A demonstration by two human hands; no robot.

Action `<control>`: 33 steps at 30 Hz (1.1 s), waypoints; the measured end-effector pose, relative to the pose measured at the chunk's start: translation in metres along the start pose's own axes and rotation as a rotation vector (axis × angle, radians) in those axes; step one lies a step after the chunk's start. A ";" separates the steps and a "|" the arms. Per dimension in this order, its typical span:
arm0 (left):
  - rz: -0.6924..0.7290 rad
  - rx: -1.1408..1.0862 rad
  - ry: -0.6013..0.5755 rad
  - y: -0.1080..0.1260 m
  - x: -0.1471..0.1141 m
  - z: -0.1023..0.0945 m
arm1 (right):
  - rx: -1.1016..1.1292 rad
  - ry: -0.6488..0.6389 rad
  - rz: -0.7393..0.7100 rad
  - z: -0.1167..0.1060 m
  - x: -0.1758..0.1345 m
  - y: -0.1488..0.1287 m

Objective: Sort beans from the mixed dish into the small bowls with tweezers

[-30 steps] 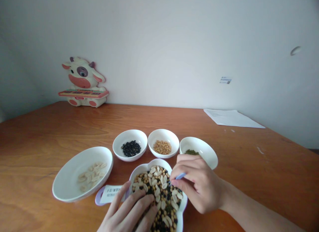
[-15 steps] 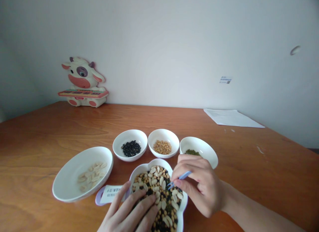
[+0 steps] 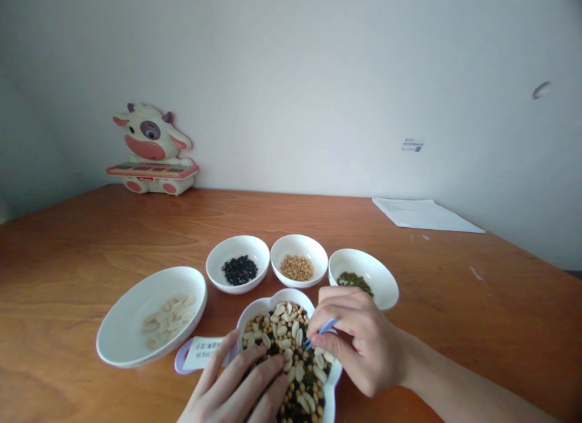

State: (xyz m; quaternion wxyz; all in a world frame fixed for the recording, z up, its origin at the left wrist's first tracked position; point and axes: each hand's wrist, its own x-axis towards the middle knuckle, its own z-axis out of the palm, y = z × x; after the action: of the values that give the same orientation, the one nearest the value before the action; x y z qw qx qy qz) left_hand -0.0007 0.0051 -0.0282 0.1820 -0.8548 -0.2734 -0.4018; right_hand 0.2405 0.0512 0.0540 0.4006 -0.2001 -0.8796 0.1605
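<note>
A white dish with a scalloped rim (image 3: 333, 389) and a lilac handle (image 3: 182, 357) holds mixed peanuts (image 3: 299, 373), soybeans, black beans and green mung beans. My right hand (image 3: 359, 341) is closed on small blue tweezers (image 3: 328, 325), whose tips point down into the mix near the dish's right side. Fingers spread, my left hand (image 3: 240, 383) lies over the dish's left edge, its fingertips on or just above the beans. What its palm and thumb touch is hidden.
A large white bowl of peanuts (image 3: 130, 314) stands left. Behind the dish are bowls of black beans (image 3: 218, 253), soybeans (image 3: 284, 247) and mung beans (image 3: 384, 283). A cow toy with a keyboard (image 3: 152, 150) and papers (image 3: 422, 214) sit by the wall.
My right hand has moved slightly left and down with the tweezers, which dip lower into the beans. More of the mung beans now shows. My left hand has stayed in place.
</note>
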 end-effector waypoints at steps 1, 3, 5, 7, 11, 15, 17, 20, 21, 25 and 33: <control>0.002 0.001 -0.005 0.000 -0.001 0.000 | 0.001 0.000 0.001 0.000 0.000 0.000; 0.001 0.004 -0.006 0.000 -0.001 0.000 | 0.003 0.002 0.001 0.000 0.001 0.000; -0.007 0.003 0.014 0.000 0.000 -0.002 | 0.003 -0.003 -0.001 0.001 0.001 0.000; 0.014 0.004 -0.020 -0.001 0.001 -0.003 | 0.007 -0.007 -0.005 0.001 0.001 0.000; 0.020 0.016 -0.036 -0.001 0.003 -0.003 | 0.014 -0.001 -0.021 0.002 0.000 0.001; 0.036 0.039 -0.041 -0.002 -0.001 -0.003 | 0.012 0.024 -0.013 0.000 0.000 0.000; 0.092 0.067 -0.119 -0.004 -0.004 -0.005 | 0.014 0.056 -0.017 -0.005 0.002 -0.001; 0.115 0.093 -0.133 -0.007 -0.002 -0.011 | -0.016 0.128 -0.027 -0.017 0.005 -0.002; 0.122 0.094 -0.134 -0.008 0.001 -0.014 | -0.042 0.161 -0.024 -0.023 0.005 -0.001; 0.139 0.069 -0.230 -0.010 0.017 -0.027 | -0.177 0.311 0.060 -0.045 0.003 0.006; 0.049 0.057 -0.049 -0.004 0.012 -0.015 | -0.536 0.365 0.181 -0.064 -0.003 0.030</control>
State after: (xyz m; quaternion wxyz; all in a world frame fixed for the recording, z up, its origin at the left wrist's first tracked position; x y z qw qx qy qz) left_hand -0.0059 0.0042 -0.0087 0.2094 -0.8652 -0.2682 -0.3683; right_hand 0.2983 0.0838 0.0791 0.4689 -0.4012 -0.7828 -0.0799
